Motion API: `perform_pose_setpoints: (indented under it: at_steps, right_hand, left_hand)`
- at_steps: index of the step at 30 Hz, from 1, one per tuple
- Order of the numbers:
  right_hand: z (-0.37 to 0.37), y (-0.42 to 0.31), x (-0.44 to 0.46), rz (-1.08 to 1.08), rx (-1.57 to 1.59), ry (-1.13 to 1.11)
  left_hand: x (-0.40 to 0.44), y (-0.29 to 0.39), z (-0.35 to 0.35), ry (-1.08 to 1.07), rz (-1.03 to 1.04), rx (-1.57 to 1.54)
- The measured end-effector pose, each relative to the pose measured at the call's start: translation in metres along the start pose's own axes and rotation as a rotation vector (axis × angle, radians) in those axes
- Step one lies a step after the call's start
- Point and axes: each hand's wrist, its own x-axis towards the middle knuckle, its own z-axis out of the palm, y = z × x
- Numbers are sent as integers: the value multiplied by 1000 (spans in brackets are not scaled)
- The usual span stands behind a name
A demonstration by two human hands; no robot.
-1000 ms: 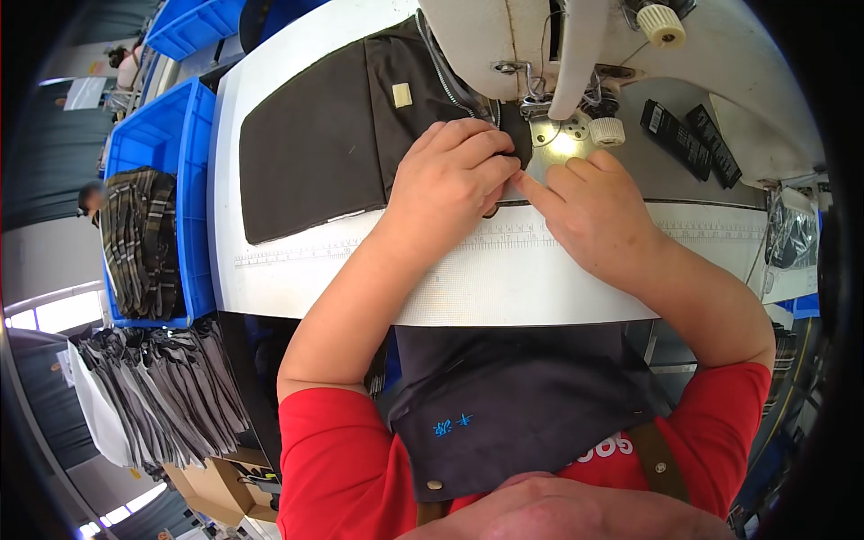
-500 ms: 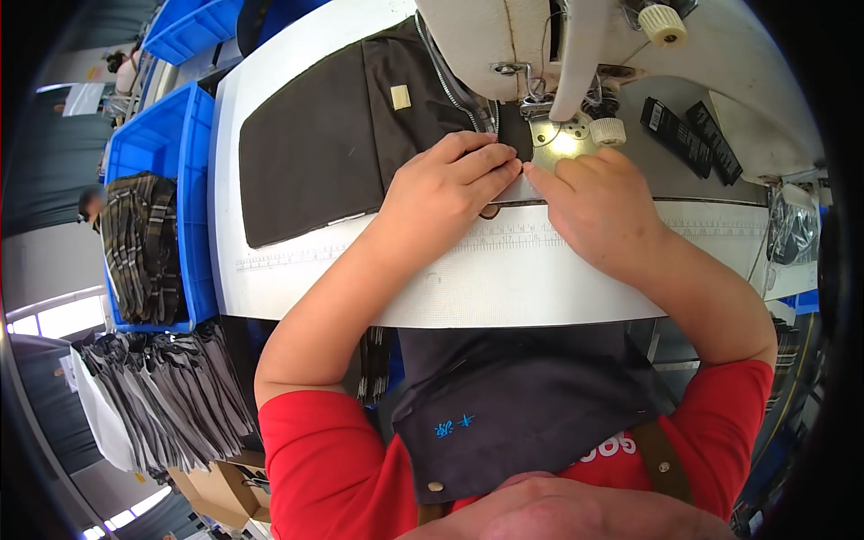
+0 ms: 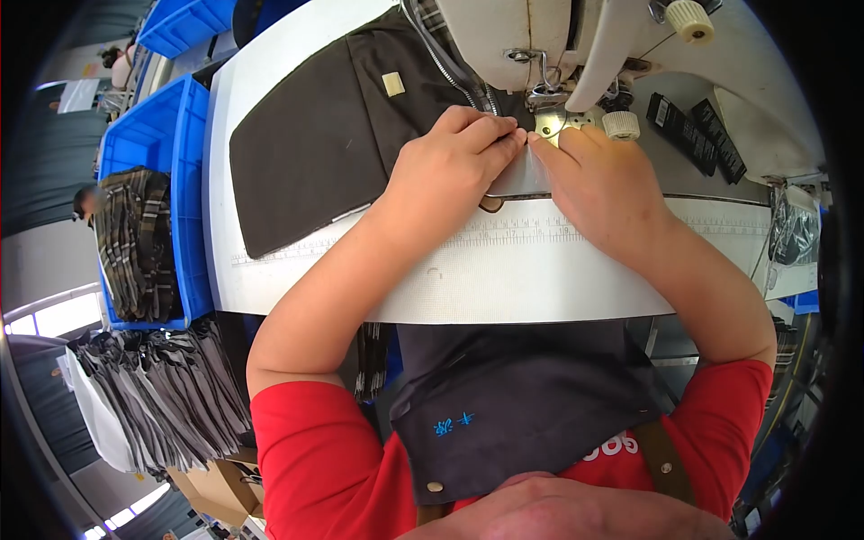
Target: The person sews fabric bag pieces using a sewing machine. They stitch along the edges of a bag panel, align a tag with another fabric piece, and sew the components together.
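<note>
A dark brown fabric piece (image 3: pixel 306 148) with a metal zipper (image 3: pixel 441 58) and a small pale yellow tag (image 3: pixel 393 84) lies flat, its right edge by the presser foot (image 3: pixel 545 97) of a sewing machine (image 3: pixel 486 31). My left hand (image 3: pixel 450 162) is closed at that edge, fingers together and pressing the fabric near the zipper end. Close beside its fingertips, the thumb and forefinger of my right hand (image 3: pixel 605 184) come together just in front of the needle plate (image 3: pixel 551 126). The other right fingers are curled under. What they pinch is hidden.
Two black packets (image 3: pixel 681 135) lie on the machine bed at right. A printed ruler (image 3: pixel 531 229) runs along the white table (image 3: pixel 432 292). To the left, a blue bin (image 3: pixel 191 198) holds plaid fabric (image 3: pixel 135 243), above hanging grey pieces (image 3: pixel 171 387).
Both hands have shifted slightly away from me, toward the presser foot. The fabric's near left corner has swung a little toward me. The whole view has also moved slightly.
</note>
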Motion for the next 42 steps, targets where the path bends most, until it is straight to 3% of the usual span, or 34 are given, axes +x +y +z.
perform_pose_setpoints:
  at_steps: [17,20,33,39,42]
  right_hand:
    - [5,4,2,38,6,73]
    - [3,5,1,37,8,53]
    - [2,5,2,87,72,42]
    - [3,5,2,82,85,51]
    - [2,6,2,77,84,57]
  left_hand:
    - [20,32,14,-118,-14,452]
    - [21,28,25,64,63,424]
    - [23,39,29,-16,-17,555]
    - [21,39,26,22,-16,460]
    - [19,39,22,14,-128,353]
